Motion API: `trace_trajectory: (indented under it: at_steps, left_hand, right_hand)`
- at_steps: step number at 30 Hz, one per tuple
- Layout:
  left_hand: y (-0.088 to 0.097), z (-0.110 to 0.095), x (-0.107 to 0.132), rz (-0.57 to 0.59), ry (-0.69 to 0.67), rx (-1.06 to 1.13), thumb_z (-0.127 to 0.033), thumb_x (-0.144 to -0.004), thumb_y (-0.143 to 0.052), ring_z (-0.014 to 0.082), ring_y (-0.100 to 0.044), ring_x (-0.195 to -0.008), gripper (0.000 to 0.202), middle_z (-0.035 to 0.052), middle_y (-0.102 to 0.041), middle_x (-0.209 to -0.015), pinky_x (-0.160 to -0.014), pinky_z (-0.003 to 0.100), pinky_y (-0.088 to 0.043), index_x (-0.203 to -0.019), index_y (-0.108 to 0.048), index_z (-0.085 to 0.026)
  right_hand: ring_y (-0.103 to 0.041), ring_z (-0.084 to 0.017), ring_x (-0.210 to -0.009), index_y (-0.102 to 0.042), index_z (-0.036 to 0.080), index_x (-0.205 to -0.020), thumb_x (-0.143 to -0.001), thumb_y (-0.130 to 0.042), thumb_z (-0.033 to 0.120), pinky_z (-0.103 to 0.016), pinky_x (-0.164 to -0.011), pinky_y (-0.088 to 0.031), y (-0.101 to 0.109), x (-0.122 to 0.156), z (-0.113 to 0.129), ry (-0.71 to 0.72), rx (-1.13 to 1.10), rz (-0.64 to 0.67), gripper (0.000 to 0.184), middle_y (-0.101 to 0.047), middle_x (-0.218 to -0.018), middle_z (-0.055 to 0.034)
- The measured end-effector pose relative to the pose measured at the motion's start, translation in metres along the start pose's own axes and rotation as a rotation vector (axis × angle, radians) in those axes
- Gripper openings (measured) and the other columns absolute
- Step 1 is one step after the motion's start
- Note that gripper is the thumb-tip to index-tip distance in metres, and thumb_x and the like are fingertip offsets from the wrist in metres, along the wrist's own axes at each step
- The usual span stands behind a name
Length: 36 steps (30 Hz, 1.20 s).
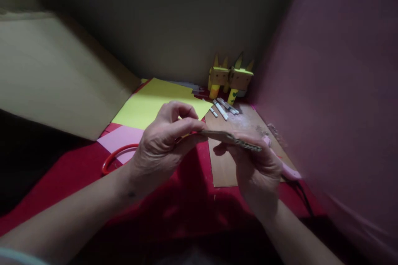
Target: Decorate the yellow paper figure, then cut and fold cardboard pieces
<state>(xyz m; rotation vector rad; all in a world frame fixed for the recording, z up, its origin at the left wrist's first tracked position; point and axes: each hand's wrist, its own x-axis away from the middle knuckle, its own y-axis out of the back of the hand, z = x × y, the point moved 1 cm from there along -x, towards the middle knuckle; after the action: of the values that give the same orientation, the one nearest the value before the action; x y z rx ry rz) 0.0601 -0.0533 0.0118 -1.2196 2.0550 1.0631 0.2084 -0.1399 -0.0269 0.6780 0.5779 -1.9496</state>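
Observation:
My left hand [164, 143] pinches the left end of a flat cardboard piece [231, 138] between thumb and fingers. My right hand [256, 169] supports the same piece from below, fingers curled under its right end. The piece is seen edge-on, held level above a brown cardboard sheet [224, 165] on the red surface [71, 178]. A pink glue gun [287, 169] lies just right of my right hand, its black cord trailing toward me.
A yellow paper sheet [149, 105] and a pink one [121, 136] lie at the back left, with a red ring [113, 159] on them. Two yellow cardboard figures [230, 78] stand in the corner, glue sticks [224, 107] before them. A tan board [52, 74] leans left; a pink wall [336, 91] is right.

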Motion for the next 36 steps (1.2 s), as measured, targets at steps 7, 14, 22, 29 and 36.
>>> trace_trajectory:
  at_steps: [7,14,22,29,36]
  left_hand:
    - [0.001,-0.022,-0.025,0.042,0.036,0.119,-0.018,-0.086,-0.062,0.0182,-0.060,-0.093,0.010,0.0063,-0.065,-0.095,-0.084,0.031,-0.050,-0.093,-0.068,-0.016]
    - [0.009,-0.037,-0.043,-0.029,0.476,0.285,-0.025,-0.076,-0.071,0.0122,-0.060,-0.067,0.012,0.0006,-0.070,-0.076,-0.057,0.019,-0.045,-0.085,-0.075,-0.018]
    - [0.013,-0.027,-0.037,0.048,0.767,0.549,-0.029,-0.070,-0.077,0.0063,-0.046,-0.046,0.017,-0.0026,-0.058,-0.056,-0.041,0.016,-0.032,-0.072,-0.069,-0.014]
    - [0.009,-0.004,-0.019,0.125,0.869,0.665,-0.028,-0.072,-0.073,0.0141,-0.060,-0.064,0.022,0.0036,-0.067,-0.072,-0.059,0.023,-0.046,-0.089,-0.073,-0.014]
    - [0.007,0.011,-0.011,0.112,0.817,0.620,-0.024,-0.072,-0.071,0.0109,-0.053,-0.056,0.011,0.0004,-0.061,-0.064,-0.054,0.023,-0.039,-0.074,-0.068,-0.013]
  right_hand:
    - [-0.065,-0.014,-0.066,-0.071,0.029,-0.091,-0.084,-0.066,0.027,-0.037,-0.068,-0.057,-0.006,-0.031,0.014,-0.073,-0.162,-0.072,0.009,-0.070,-0.089,0.0009]
    - [-0.064,-0.010,-0.078,-0.073,0.029,-0.089,-0.076,-0.071,0.014,-0.025,-0.078,-0.053,-0.013,-0.047,0.015,-0.139,-0.276,-0.036,0.020,-0.072,-0.084,0.0047]
    - [-0.065,-0.014,-0.071,-0.072,0.021,-0.092,-0.076,-0.070,0.025,-0.029,-0.070,-0.052,-0.022,-0.050,0.019,-0.493,-0.503,0.091,0.016,-0.073,-0.084,-0.0018]
    - [-0.060,-0.011,-0.058,-0.072,0.018,-0.083,-0.067,-0.076,0.026,-0.023,-0.058,-0.048,-0.025,-0.038,0.005,-0.608,-0.502,0.100,0.018,-0.071,-0.070,-0.0003]
    - [-0.059,-0.012,-0.059,-0.070,0.018,-0.079,-0.065,-0.075,0.028,-0.026,-0.061,-0.049,-0.025,-0.036,-0.013,-0.620,-0.444,0.121,0.018,-0.068,-0.069,0.0012]
